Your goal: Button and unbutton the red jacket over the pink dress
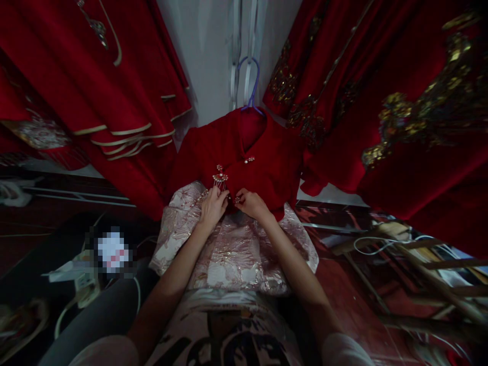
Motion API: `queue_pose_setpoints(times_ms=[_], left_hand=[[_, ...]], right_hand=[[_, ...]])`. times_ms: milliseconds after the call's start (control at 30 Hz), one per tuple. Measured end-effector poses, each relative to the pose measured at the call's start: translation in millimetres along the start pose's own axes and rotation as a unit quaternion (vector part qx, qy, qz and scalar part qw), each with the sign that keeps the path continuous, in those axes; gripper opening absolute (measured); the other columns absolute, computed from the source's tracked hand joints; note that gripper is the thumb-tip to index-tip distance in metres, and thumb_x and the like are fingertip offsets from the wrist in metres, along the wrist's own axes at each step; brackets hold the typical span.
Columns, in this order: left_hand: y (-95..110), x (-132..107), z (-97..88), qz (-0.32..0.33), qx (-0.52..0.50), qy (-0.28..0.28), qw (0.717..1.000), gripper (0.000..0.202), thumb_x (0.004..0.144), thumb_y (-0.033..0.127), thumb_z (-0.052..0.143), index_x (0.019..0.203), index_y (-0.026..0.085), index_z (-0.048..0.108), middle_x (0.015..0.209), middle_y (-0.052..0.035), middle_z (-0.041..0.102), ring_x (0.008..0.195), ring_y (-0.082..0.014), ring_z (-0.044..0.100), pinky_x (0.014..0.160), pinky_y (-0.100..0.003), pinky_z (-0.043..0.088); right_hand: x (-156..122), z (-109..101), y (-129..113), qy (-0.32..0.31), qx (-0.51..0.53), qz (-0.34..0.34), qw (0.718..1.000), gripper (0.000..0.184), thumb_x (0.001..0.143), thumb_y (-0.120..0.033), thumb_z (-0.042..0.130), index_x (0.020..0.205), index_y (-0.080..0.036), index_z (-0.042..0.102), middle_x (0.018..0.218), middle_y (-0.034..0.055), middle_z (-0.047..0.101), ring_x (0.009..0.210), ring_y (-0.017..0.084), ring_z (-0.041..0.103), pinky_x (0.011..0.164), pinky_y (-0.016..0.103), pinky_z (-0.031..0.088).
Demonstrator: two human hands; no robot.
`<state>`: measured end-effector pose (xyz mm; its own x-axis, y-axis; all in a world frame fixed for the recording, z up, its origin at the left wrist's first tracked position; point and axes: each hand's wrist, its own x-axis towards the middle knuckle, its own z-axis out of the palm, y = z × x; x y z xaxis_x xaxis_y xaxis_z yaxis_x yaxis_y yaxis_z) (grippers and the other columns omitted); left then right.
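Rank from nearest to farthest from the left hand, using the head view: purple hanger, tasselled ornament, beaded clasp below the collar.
1. Tasselled ornament: right by the left hand.
2. Beaded clasp: farther up and to the right, below the collar.
3. Purple hanger: farthest, rising above the collar.

Brocade [232,254]: passage is left between forearms [186,251], 6 o'clock
Red garments [125,96]: barred at 10 and 2 o'clock
Wooden frame [453,264]: 4 o'clock is obstructed
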<state>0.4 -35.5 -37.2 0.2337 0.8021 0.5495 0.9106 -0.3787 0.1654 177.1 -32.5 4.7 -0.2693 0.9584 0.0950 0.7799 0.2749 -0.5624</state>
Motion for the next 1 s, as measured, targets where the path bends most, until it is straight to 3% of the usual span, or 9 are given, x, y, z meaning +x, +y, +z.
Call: queue_pose_setpoints(times_ms=[267, 433, 633, 800, 933, 1000], left_hand=[[-3.8, 1.5, 7.7, 0.052, -0.001, -0.021, 0.998, 0.012, 0.086, 0.019, 0.053, 0.088, 0.021, 0.064, 0.094, -0.0079, 0.049, 0.092, -0.0223, 0.049, 0.067, -0.03, 0.045], [-7.0, -2.2, 8.3, 0.043, -0.056, 0.011, 0.997, 0.017, 0.087, 0.017, 0.051, 0.098, 0.02, 0.063, 0.101, -0.0084, 0.052, 0.096, -0.0218, 0.05, 0.081, -0.033, 0.047], [-7.4, -1.7, 4.8, 0.022, -0.045, 0.023, 0.998, 0.017, 0.089, 0.025, 0.052, 0.097, 0.023, 0.067, 0.098, -0.0088, 0.05, 0.094, -0.0229, 0.048, 0.072, -0.031, 0.046], [-7.0, -1.3, 7.2, 0.039, -0.037, 0.017, 0.998, 0.019, 0.089, 0.026, 0.053, 0.099, 0.023, 0.068, 0.097, -0.0094, 0.052, 0.095, -0.0237, 0.048, 0.075, -0.033, 0.046], [-6.3, -3.2, 11.8, 0.029, -0.117, 0.033, 0.992, 0.019, 0.089, 0.025, 0.053, 0.102, 0.022, 0.067, 0.096, -0.0081, 0.059, 0.096, -0.0212, 0.054, 0.086, -0.035, 0.048], [-4.0, -5.2, 14.5, -0.007, -0.191, 0.04, 0.981, 0.018, 0.088, 0.024, 0.054, 0.101, 0.021, 0.067, 0.096, -0.0063, 0.064, 0.092, -0.0184, 0.06, 0.087, -0.034, 0.05]], right_hand=[[-0.4, 0.0, -1.0, 0.027, 0.006, -0.013, 1.0, 0.015, 0.072, -0.023, 0.073, 0.081, -0.02, 0.061, 0.083, 0.0003, 0.068, 0.07, 0.012, 0.062, 0.06, 0.02, 0.041], [5.9, 8.5, 8.5, 0.018, 0.095, -0.033, 0.995, 0.016, 0.073, -0.026, 0.073, 0.081, -0.019, 0.061, 0.075, -0.0016, 0.067, 0.066, 0.01, 0.062, 0.06, 0.019, 0.044], [11.1, 7.3, 15.5, 0.03, 0.154, -0.026, 0.987, 0.019, 0.071, -0.029, 0.075, 0.08, -0.017, 0.064, 0.069, -0.0004, 0.067, 0.064, 0.01, 0.064, 0.062, 0.019, 0.047], [11.3, -2.9, 19.9, 0.045, 0.167, -0.017, 0.985, 0.017, 0.07, -0.025, 0.075, 0.08, -0.016, 0.065, 0.07, -0.0005, 0.067, 0.064, 0.01, 0.064, 0.061, 0.019, 0.048], [11.4, -4.9, 18.2, 0.054, 0.178, -0.019, 0.982, 0.012, 0.073, -0.022, 0.072, 0.082, -0.017, 0.066, 0.073, -0.0001, 0.069, 0.066, 0.01, 0.065, 0.064, 0.019, 0.05], [10.8, -3.8, 13.3, 0.042, 0.184, -0.035, 0.981, 0.009, 0.074, -0.021, 0.07, 0.083, -0.017, 0.067, 0.075, -0.0003, 0.07, 0.067, 0.01, 0.065, 0.066, 0.02, 0.05]])
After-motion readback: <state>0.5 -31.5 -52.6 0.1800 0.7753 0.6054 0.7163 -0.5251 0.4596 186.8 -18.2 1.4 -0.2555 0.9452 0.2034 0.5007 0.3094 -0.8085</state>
